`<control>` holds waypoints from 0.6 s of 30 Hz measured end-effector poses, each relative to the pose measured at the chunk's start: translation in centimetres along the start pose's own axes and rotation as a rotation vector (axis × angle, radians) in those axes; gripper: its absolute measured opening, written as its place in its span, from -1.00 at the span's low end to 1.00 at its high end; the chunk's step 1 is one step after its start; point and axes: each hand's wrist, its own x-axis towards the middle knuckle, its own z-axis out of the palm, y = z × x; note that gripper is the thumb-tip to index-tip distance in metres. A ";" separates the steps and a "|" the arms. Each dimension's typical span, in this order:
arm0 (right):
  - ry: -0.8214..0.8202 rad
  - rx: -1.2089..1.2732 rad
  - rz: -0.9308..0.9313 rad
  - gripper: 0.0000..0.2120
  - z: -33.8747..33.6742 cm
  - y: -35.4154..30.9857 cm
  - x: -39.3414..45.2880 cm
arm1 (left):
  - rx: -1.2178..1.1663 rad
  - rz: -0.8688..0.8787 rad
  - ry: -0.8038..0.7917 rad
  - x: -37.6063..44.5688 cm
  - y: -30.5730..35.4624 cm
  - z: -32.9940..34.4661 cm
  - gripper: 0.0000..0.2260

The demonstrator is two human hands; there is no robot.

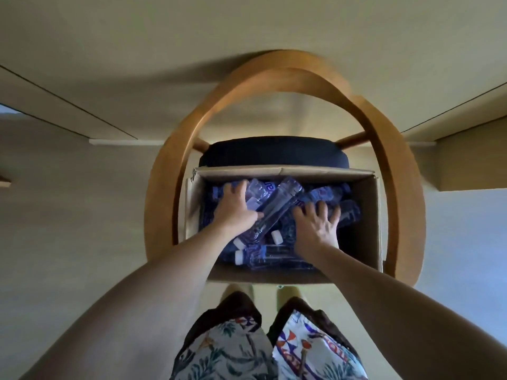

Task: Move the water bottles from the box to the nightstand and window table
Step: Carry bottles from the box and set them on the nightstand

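Below, both of your hands are down inside the cardboard box [285, 172], which sits on the dark seat of a wooden chair [175, 149]. The water bottles [274, 256] lie loosely heaped on their sides in the box, caps pointing various ways; none has left it yet, so the task appears to be at its first pick.

Your left hand [236, 208] rests palm-down on the heap at the left, fingers curled over the bottles there; whether they close round one cannot be told. Your right hand [318, 224] lies flat at the right, fingers spread and straight, gripping nothing.

Key relation: one clear bottle [277, 208] lies on top of the pile between your hands, its long axis running diagonally from the near-left to the far-right. Its near end lies just beside your left thumb, so the left hand is judged the nearer. A grasp would likely go across the barrel, not along it. Nightstand and window table are out of view.
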 end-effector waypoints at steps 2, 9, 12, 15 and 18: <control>0.042 0.013 -0.004 -0.28 0.6 0.0 0.0 | -0.034 -0.017 -0.038 0.6 -0.3 -0.5 -0.12; -0.045 0.094 -0.054 -0.40 -1.0 1.4 0.4 | -0.039 -0.067 -0.048 0.3 0.4 -1.4 -0.22; -0.088 0.226 -0.066 -0.36 -2.6 2.1 0.4 | -0.047 -0.101 -0.090 -0.7 0.6 -2.1 -0.26; -0.123 0.576 0.055 -0.29 -4.5 2.5 0.2 | -0.093 -0.117 -0.119 -1.8 1.7 -2.9 -0.27; -0.120 1.029 0.151 -0.46 -6.6 3.3 -0.3 | -0.180 -0.134 -0.155 -2.9 4.0 -4.6 -0.23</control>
